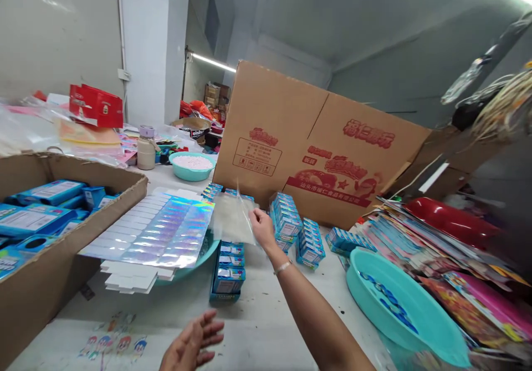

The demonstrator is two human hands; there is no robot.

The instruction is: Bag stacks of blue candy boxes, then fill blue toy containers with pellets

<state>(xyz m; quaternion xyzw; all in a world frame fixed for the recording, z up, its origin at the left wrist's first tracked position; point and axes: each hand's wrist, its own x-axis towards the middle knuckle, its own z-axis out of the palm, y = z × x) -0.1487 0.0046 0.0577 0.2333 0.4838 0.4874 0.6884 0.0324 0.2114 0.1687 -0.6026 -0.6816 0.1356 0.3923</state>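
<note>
My right hand (261,228) reaches out over the table and pinches the edge of a clear plastic bag or film (233,220). Beneath the film, a row of small blue boxes (230,274) stands in a blue tray, partly covered by it. Low in the view, my left hand (193,342) holds nothing, its fingers apart, just in front of that row. Stacked blue boxes (286,216) are right beside my right hand, with another row of blue boxes (311,241) to their right. Shiny holographic sheets (160,230) lie to the left, on top of a teal basin (201,261).
An open carton (124,194) of blue packs stands at the left. A large cardboard panel (311,138) rises behind the boxes. At the right are a teal basin (415,338) with blue pieces and a pile of printed sheets (440,243). A bottle (146,149) stands at the back.
</note>
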